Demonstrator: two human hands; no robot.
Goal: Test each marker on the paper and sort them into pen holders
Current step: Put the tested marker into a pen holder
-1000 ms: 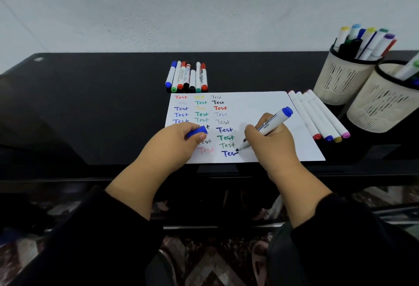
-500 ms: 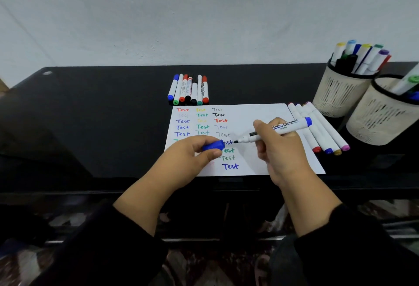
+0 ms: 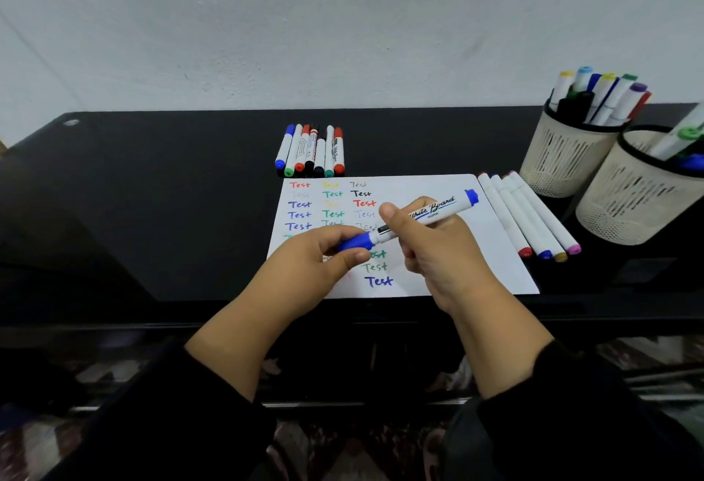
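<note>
From the head camera, you hold the blue marker [image 3: 426, 216] just above the paper [image 3: 449, 252], in front of you; its long body runs from low on your left to high on your right, and its blue end points toward the pen holders. Your left hand [image 3: 324, 259] pinches the blue cap [image 3: 354, 242] with thumb and fingers; the cap sits on the tip end of the marker, but you cannot tell if it has clicked all the way home. Your right hand [image 3: 430, 252] wraps its curled fingers round the white body, thumb on top; both hands meet at the marker, over the middle of the paper.

The blue "Test" word [image 3: 378, 281] lies on the paper just below your hands; so this marker looks tested.

Next comes the sorting, I think; the near pen holder [image 3: 624, 210] and the far pen holder [image 3: 560, 160] stand past the right edge of the paper, so your right hand is the nearer one; it already has the marker, with the long body aimed that way.

Four white markers [image 3: 529, 214] lie side by side just beside the right edge of the paper, between it and the holders; lift over them. A row of markers [image 3: 310, 151] lies just past the top edge of the paper.
</note>
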